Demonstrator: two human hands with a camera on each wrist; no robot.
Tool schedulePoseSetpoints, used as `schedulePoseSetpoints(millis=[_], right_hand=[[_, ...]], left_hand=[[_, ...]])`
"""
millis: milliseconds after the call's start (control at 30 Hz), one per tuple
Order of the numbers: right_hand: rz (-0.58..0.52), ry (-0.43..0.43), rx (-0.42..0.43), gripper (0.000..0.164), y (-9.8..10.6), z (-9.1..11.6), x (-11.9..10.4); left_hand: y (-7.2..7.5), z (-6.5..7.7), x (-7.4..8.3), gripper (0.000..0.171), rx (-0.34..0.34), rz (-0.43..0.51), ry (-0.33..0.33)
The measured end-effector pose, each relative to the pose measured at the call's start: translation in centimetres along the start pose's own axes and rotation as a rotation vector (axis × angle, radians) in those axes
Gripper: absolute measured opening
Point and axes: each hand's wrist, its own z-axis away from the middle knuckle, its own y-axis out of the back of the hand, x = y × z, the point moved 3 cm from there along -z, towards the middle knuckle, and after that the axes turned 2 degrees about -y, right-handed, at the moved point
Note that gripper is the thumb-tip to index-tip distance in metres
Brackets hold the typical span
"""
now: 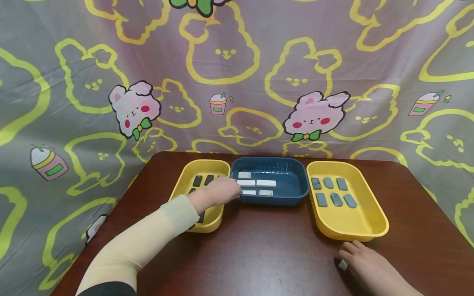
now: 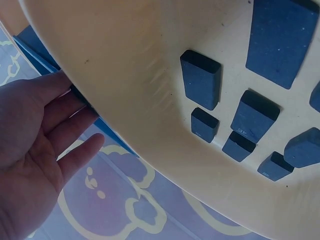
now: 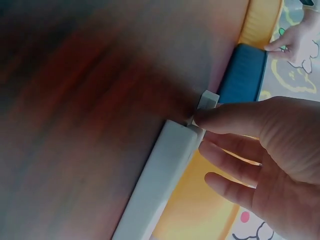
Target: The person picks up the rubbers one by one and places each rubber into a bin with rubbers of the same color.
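My left hand [image 1: 224,190] reaches across the right edge of the left yellow tray [image 1: 181,174] to the near left corner of the blue tray [image 1: 272,201]. Its fingertips are beside a white block [image 1: 249,192]; whether they pinch it or rest on the tray's rim is hidden. Several white, eraser-like blocks [image 1: 266,183] lie in the blue tray. My right hand [image 1: 364,261] is low over the table in front of the right yellow tray [image 1: 355,236], pinching a small pale block [image 3: 207,100]. A longer pale block [image 3: 157,175] shows beside it in the right wrist view.
Dark blocks [image 2: 202,80] lie in the left yellow tray. Two rows of blue-grey blocks [image 1: 336,200] fill the far part of the right one. A patterned cloth [image 1: 255,82] hangs behind the brown table [image 1: 259,246].
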Motion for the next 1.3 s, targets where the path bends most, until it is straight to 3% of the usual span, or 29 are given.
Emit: schedulePoseSetpoints(millis=[200,367,600,667,833,967,1167,1300], right_hand=[[0.053,0.032,0.099,0.035,0.0,-0.1,-0.2],[0.084,0.052,0.13,0.036,0.0,-0.1,-0.2],[0.046,0.003,0.014,0.028,0.4,0.0,-0.1],[0.038,-0.005,0.014,0.027,0.8,-0.1,-0.3],[0.038,0.018,0.081,0.028,2.7,-0.5,-1.0],[-0.014,-0.019,0.048,0.03,4.6,-1.3,-1.4],[-0.014,-0.067,0.098,0.038,7.3,-3.1,-1.7],[-0.024,-0.101,0.076,0.038,8.6,-4.7,-1.5]], left_hand=[[-0.1,0.0,-0.1,0.011,0.0,0.008,0.004],[-0.1,0.0,-0.1,0.011,-0.001,0.013,0.01],[-0.1,0.0,-0.1,0.011,-0.001,0.016,0.012],[-0.1,0.0,0.0,0.011,-0.001,0.012,0.011],[-0.1,0.0,0.0,0.012,-0.001,-0.002,0.006],[-0.1,0.0,0.0,0.011,0.0,0.005,0.011],[-0.1,0.0,0.0,0.012,-0.009,0.017,0.017],[-0.2,0.0,0.0,0.012,-0.003,0.017,0.015]])
